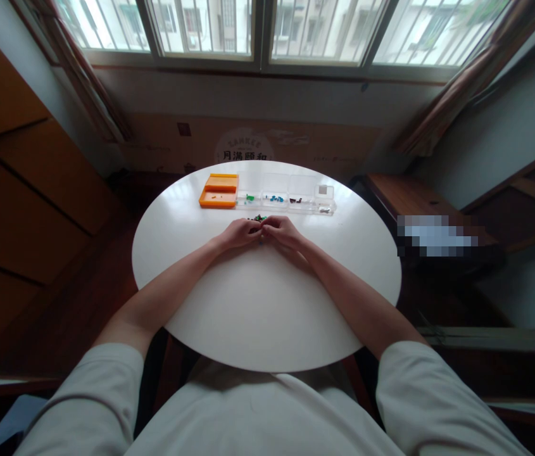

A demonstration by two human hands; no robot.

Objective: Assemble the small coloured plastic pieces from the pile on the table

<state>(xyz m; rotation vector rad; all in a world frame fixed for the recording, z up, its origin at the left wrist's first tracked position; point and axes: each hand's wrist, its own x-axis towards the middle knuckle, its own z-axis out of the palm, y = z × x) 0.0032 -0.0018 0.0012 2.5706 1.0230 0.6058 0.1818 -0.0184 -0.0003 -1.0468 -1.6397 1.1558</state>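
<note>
Near the middle of the white table (248, 304), my left hand (239, 233) and my right hand (285, 231) meet with their fingertips together. Both are closed in a pinch; whatever is between the fingers is too small and hidden to make out. Just behind the fingertips lies a little heap of green and dark small pieces (258, 219), partly covered by the hands. A tiny bluish piece (261, 240) shows below the fingertips.
Beyond the hands stand an open orange box (218, 204) and a row of clear plastic boxes (267, 208) holding green pieces (250, 197), blue pieces (276, 199) and dark pieces (295, 201). A wooden bench (390, 190) is right of the table. Windows are ahead.
</note>
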